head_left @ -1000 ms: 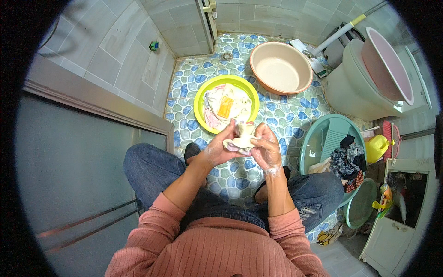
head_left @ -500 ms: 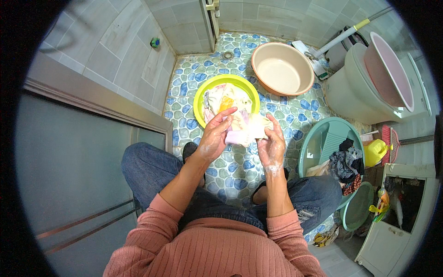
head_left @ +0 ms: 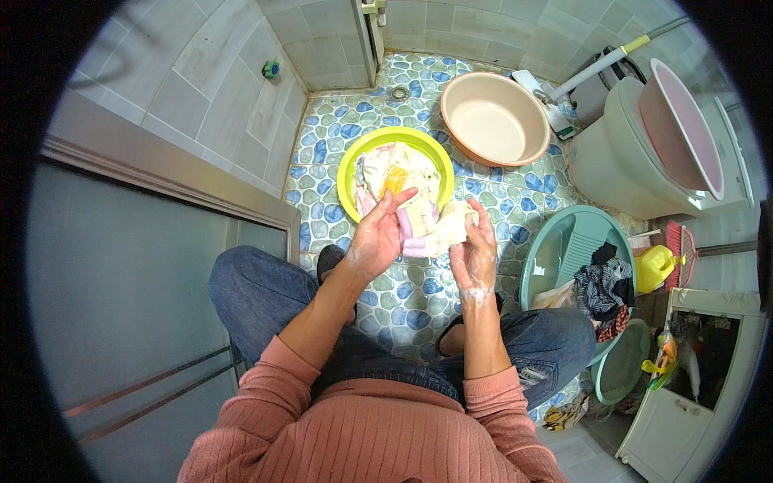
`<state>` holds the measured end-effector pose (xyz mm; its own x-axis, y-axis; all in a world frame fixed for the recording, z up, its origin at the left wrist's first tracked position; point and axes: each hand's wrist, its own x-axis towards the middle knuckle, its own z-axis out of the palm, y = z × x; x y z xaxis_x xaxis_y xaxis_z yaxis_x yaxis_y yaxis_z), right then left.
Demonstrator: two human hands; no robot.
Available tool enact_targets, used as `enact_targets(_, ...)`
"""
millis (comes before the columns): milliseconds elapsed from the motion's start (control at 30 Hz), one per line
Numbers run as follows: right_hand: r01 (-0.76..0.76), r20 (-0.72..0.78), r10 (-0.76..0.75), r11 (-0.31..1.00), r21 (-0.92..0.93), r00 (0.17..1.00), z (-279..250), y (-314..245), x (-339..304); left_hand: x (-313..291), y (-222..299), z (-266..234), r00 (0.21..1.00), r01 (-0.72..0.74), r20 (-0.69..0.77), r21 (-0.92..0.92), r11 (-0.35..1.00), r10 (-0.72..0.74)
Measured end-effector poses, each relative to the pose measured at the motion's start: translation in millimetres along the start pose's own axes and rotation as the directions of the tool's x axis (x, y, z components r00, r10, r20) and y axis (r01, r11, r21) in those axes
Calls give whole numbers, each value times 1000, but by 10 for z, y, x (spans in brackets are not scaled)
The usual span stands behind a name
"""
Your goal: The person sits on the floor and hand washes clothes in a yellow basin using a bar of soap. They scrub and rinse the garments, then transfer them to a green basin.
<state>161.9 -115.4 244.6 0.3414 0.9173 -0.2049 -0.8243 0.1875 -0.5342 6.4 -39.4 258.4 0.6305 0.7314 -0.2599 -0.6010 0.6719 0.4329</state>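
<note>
Between my two hands, over the near edge of the lime-green basin, is a small wet cream cloth garment with lilac trim. My left hand grips its left side, with the index finger stretched out toward the basin. My right hand pinches the right side between thumb and fingers. Suds cling to both hands and to my right wrist. Inside the basin lie pale wet clothes with an orange patch or piece among them; I cannot make out which.
An orange-rimmed beige basin stands beyond on the pebble-patterned floor. At right, a teal tub holds a washboard and dark clothes. A pink basin leans on a white bin. A glass door is at left.
The garment has shifted and been turned slightly between my hands, and its lilac edge now shows more. My left hand has moved a little to the right. Both hands keep hold.
</note>
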Motion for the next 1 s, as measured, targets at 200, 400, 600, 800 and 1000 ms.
enact_targets(200,4,65,5,990,-140,998,16,41,-13,-35,-115,-50,986,114,79,330,937,-148)
enact_targets(400,-9,-31,6,993,-118,999,-33,108,3,-55,-502,-163,987,137,78,80,987,-143)
enact_targets(600,-66,-224,38,991,-119,974,-142,265,48,13,-481,-87,994,-39,-81,316,948,68)
enact_targets(800,-128,-363,157,986,103,918,-714,670,80,-184,-872,100,863,-417,433,901,-116,261)
enact_targets(1000,-216,-422,196,976,1,885,-40,639,-176,163,-757,-118,880,-133,26,972,194,473)
